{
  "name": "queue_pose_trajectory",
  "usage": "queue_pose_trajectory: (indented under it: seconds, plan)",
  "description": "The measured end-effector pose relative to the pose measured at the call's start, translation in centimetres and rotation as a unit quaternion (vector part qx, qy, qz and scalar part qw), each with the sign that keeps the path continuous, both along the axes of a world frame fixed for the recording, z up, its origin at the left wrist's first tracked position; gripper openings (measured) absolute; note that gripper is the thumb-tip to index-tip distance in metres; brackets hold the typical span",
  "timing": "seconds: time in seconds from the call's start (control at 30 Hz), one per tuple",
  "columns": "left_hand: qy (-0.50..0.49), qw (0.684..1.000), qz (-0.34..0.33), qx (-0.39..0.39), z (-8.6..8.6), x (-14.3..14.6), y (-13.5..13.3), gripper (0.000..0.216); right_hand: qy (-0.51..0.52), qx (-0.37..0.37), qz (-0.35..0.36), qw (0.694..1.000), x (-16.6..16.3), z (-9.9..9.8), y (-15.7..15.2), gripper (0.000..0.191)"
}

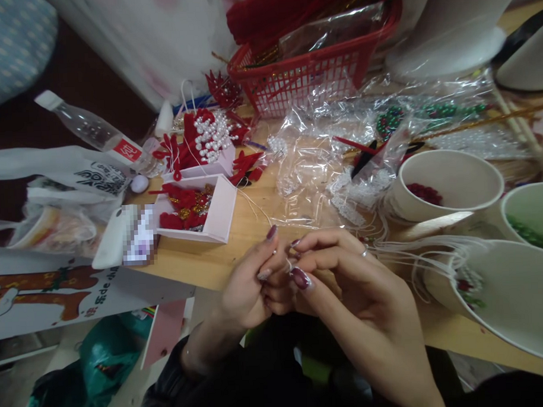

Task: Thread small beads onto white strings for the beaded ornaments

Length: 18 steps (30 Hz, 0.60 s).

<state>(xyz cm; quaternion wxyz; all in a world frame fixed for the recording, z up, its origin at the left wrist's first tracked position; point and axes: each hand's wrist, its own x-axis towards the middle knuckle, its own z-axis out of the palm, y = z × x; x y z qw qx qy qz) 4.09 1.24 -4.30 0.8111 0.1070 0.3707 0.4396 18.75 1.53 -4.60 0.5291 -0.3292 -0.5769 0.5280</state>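
In the head view my left hand is closed, its thumb and index finger pinching a thin white thread. My right hand comes in from the other side with thumb and fingertips closed on the same thread, close to the left fingers. A tiny pale bead seems to sit at the left thumb, too small to make out surely. From the left thumb a fine strand runs up over the wooden table toward a pink box of red and gold ornaments.
Paper cups with red beads, green beads and strung beads stand on the right. Behind lie clear plastic bags and a red basket. On the left are a bottle, a blurred-out item and white pearl sprays.
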Motion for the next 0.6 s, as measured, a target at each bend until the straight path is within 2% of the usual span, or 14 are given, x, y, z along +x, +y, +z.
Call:
queue_pose_trajectory:
  seconds: [0.17,0.37,0.6]
  plan:
    - [0.02,0.999,-0.012,0.029,0.19,0.28,-0.44,0.074,0.018,-0.017,0.022,0.999,0.13,0.44,0.06,0.015]
    - [0.037,0.998,-0.004,0.055,0.02,0.54,-0.38,0.066,0.008,-0.016,0.017,1.0,0.21,0.52,0.03,0.018]
    - [0.034,0.999,-0.021,0.025,0.06,0.28,-0.45,0.059,-0.009,-0.012,0.014,1.0,0.2,0.48,0.11,0.02]
